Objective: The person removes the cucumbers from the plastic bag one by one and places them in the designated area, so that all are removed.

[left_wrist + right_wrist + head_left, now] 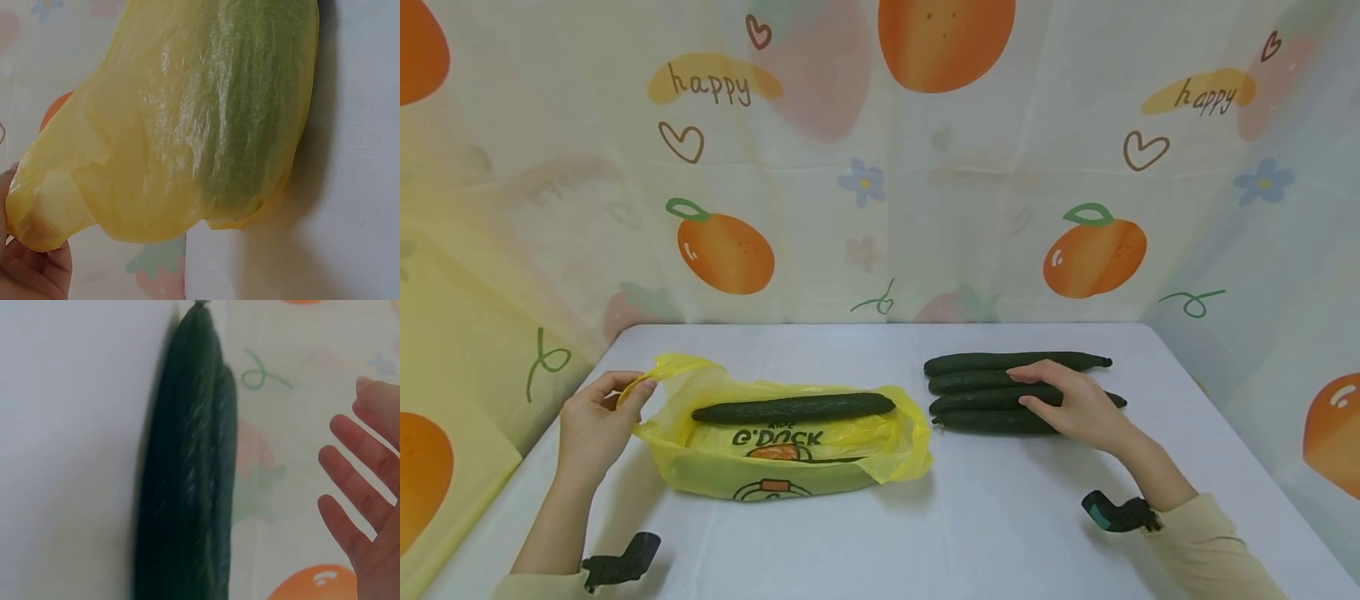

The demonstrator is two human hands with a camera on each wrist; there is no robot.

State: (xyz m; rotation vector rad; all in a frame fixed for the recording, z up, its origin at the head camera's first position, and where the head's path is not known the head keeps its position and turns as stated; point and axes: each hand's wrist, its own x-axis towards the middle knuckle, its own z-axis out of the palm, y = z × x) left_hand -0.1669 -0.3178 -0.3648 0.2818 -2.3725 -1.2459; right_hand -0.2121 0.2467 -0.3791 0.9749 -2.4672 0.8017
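A yellow plastic bag (790,467) lies on the white table (985,533), its mouth held open. One dark green cucumber (793,407) lies lengthwise in it and shows through the plastic (250,112) in the left wrist view. My left hand (642,388) pinches the bag's handle at its left end; its fingers (34,275) show under the bag's edge (37,219). Several more cucumbers (992,392) lie side by side to the right. My right hand (1024,390) reaches over them with straight fingers (350,481), holding none; the cucumbers (187,487) are blurred in the right wrist view.
A fruit-printed cloth backdrop (880,167) closes off the back and both sides of the table. Bare table surface lies in front of the bag and the cucumbers, toward the near edge.
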